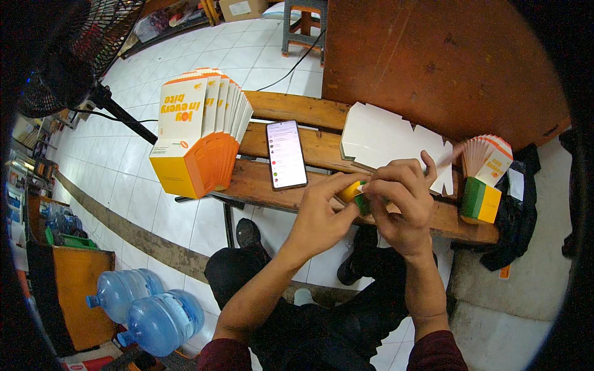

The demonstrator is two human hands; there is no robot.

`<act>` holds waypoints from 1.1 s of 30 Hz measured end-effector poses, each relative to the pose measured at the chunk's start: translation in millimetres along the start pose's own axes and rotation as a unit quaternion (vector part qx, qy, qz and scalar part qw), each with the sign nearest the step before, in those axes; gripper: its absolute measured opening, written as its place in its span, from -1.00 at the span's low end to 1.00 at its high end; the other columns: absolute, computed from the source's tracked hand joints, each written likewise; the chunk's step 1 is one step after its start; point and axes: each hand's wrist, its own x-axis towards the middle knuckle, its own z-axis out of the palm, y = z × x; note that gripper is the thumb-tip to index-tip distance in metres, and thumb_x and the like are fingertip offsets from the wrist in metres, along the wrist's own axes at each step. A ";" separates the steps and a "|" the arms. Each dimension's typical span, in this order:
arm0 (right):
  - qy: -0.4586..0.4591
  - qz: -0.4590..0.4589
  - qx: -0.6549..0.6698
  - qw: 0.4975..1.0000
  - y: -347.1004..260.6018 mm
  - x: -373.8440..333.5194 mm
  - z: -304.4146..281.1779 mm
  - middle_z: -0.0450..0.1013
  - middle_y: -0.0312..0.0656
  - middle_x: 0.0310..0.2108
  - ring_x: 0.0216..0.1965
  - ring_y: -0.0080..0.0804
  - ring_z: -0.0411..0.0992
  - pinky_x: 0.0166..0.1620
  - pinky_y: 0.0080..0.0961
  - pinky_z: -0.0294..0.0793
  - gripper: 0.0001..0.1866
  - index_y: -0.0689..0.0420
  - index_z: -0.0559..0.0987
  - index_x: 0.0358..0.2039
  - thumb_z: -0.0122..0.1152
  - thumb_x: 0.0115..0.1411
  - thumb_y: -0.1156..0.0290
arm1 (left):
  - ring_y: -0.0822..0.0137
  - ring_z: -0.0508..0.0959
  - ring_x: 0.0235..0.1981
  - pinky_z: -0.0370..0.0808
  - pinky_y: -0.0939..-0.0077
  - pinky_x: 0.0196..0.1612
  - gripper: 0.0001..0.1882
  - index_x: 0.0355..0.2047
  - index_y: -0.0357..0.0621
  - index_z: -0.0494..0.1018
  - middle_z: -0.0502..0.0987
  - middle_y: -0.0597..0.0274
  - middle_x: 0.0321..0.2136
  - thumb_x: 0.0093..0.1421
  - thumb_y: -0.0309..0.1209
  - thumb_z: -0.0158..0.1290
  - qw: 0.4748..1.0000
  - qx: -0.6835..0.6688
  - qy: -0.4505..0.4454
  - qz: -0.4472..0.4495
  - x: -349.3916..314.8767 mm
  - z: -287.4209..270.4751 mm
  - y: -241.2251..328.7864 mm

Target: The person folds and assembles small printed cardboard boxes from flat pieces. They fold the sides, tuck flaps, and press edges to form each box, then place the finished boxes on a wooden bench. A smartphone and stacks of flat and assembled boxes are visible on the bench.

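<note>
In front of me, over the near edge of the wooden bench, both hands are closed around a small yellow and green carton. My left hand pinches its left side between thumb and fingers. On the other side my right hand grips it with curled fingers, which cover most of the carton. Right of my hands stands a nested stack of green and yellow cartons with white and orange flaps. White die-cut card sheets lie piled behind my right hand.
A switched-on phone lies on the bench, left of my hands. Farther left rises a tall stack of orange and white cartons. Two blue water jugs, a black fan and a stool stand around the bench. Dark cloth hangs at right.
</note>
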 end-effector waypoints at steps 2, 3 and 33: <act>0.009 0.004 -0.006 1.000 -1.9 -1.0 -0.3 0.54 -0.41 -0.30 -0.22 -0.34 0.43 0.24 -0.02 -0.04 -0.74 -0.06 0.60 -0.39 0.39 -0.16 0.48 | 0.55 0.49 -0.31 0.46 0.68 -0.28 -0.60 0.03 -0.23 0.49 0.54 0.18 -0.12 0.13 -0.61 0.08 0.999 -0.032 -0.011 0.015 1.0 -3.7 5.3; 0.011 0.015 -0.005 1.000 -2.7 -1.3 -0.7 0.54 -0.41 -0.30 -0.22 -0.34 0.43 0.24 -0.02 -0.03 -0.74 -0.06 0.60 -0.39 0.39 -0.16 0.48 | 0.54 0.49 -0.30 0.46 0.68 -0.28 -0.60 0.03 -0.23 0.48 0.53 0.17 -0.10 0.15 -0.61 0.08 0.999 -0.051 -0.011 0.016 1.2 -5.0 7.5; 0.007 0.014 0.018 1.000 -2.5 2.0 -10.5 0.56 -0.39 -0.34 -0.27 -0.34 0.45 0.21 -0.10 0.07 -0.77 -0.01 0.58 -0.44 0.39 -0.15 0.53 | 0.34 0.53 -0.22 0.45 0.53 -0.13 -0.68 -0.04 -0.25 0.52 0.53 0.10 -0.25 0.16 -0.55 0.07 0.998 0.004 -0.004 0.055 -0.7 -6.4 17.4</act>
